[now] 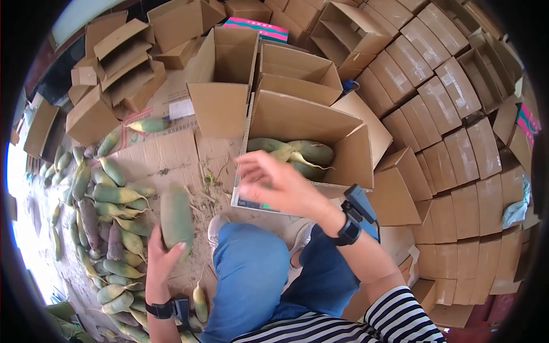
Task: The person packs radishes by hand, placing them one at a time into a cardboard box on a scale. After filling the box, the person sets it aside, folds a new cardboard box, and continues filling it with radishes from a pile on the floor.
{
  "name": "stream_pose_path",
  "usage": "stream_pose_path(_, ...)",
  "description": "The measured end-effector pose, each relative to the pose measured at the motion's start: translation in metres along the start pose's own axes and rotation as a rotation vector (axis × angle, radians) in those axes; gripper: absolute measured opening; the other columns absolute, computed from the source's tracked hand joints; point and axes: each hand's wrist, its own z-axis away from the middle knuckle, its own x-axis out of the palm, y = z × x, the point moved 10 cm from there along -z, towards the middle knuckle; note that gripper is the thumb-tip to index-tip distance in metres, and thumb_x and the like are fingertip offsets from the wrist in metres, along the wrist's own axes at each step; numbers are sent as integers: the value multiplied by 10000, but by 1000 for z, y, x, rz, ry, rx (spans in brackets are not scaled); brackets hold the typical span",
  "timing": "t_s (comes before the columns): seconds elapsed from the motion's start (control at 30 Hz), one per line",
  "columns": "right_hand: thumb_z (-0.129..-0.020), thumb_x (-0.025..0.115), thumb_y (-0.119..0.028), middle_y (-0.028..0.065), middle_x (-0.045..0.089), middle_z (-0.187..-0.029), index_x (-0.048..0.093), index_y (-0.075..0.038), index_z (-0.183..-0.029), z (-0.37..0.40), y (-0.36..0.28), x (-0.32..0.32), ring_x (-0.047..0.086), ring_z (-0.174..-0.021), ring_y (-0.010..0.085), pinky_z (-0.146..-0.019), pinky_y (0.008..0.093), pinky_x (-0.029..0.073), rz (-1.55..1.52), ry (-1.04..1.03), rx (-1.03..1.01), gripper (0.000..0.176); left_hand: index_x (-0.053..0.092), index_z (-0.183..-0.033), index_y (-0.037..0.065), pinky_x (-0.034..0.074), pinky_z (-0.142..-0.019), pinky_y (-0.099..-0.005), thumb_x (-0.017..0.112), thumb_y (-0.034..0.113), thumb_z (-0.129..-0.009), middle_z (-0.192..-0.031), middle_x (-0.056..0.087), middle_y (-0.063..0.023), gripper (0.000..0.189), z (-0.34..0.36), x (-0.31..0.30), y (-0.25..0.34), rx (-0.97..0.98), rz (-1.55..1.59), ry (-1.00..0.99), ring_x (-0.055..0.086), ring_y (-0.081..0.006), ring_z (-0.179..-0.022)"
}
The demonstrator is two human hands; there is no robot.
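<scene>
1. Stacked along the right: brown cartons (443,108), packed in tight rows, several sealed with clear tape.
2. Piled at upper left: open cartons (123,63), tipped at differing angles.
3. Spread over the floor: flattened cardboard (163,150), soiled and creased, with a white label (182,108) near its far end.
4. Scattered on that sheeting: green leafy scraps (211,180).
5. Seen at top centre: a pink-and-teal box (257,28), partly hidden.
6. Lying crumpled at far right against the stack: pale blue plastic (516,206).
7. Noted at lower left: something green (67,320), perhaps cloth, too dim at the rim to tell.
</scene>
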Motion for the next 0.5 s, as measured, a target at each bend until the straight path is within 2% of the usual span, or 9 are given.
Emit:
stream_pose_path(0.03,-880,727,-250,110,605,-1179,451,-34,-1336,1,-11,9,600,-1077,199,-949,338,478,-64,-27,-10,575,466,-1324,-35,463,-944,-339,754,167,-751,-1176,586,-105,672,-14,22,51,113,-120,-14,572,-191,-1087)
stream_pose_path(0.07,-880,727,-250,110,605,-1179,451,-34,-1336,-1,-12,12,600,-1077,199,-949,338,478,-67,-17,-21,575,454,-1334,-32,461,-955,-342,774,160,-735,-1198,577,-120,705,-25,49,94,227,-240,-28,573,-203,-1104)
stream_pose_path(0.13,-812,797,-299,141,559,-1262,389,-14,-1368,0,-24,7,563,-1122,216,-950,368,473,-303,55,-169,746,442,-1350,-18,462,-970,-362,789,157,-725,-1231,555,-168,736,-37,104,160,494,-461,-8,575,-267,-1128)
stream_pose_path(0.17,-812,797,-299,141,559,-1262,389,-14,-1368,2,-29,-3,563,-1122,216,-950,368,473,-309,63,-177,746,438,-1359,-11,458,-983,-380,790,174,-732,-1241,544,-189,743,-47,129,175,536,-472,-23,562,-305,-1146)
stream_pose_path(0.23,-786,821,-269,114,564,-1240,412,-4,-1341,10,-39,-62,535,-1129,172,-947,344,467,-320,287,-237,739,433,-1369,-4,454,-996,-397,791,191,-739,-1250,532,-210,751,-60,149,181,578,-489,-42,549,-343,-1164)
stream_pose_path(0.3,-753,827,-224,131,571,-1243,426,-15,-1330,22,-31,-112,555,-1157,218,-962,348,466,-18,521,-284,733,428,-1388,14,432,-1017,-420,777,210,-762,-1253,524,-223,743,-68,162,168,554,-550,-150,522,-373,-1190)
stream_pose_path(0.37,-711,823,-206,155,575,-1230,440,-40,-1321,33,-35,-144,567,-1155,302,-972,384,468,690,685,-297,739,432,-1387,27,418,-1019,-432,771,234,-768,-1282,517,-230,735,-74,133,106,427,-752,-168,511,-375,-1211)
stream_pose_path(0.4,-706,802,-208,181,565,-1230,451,-73,-1320,33,-24,-151,551,-1132,380,-967,435,464,858,682,-263,720,450,-1363,23,428,-1000,-434,771,235,-769,-1278,522,-229,708,-73,109,63,409,-886,-136,519,-379,-1195)
stream_pose_path(0.5,-700,809,-241,187,579,-1217,433,-92,-1330,27,78,-171,582,-1105,376,-934,455,494,1048,462,190,748,509,-1241,30,473,-897,-479,751,301,-789,-1213,555,-208,580,-24,23,-84,139,-1122,-148,544,-403,-1096)
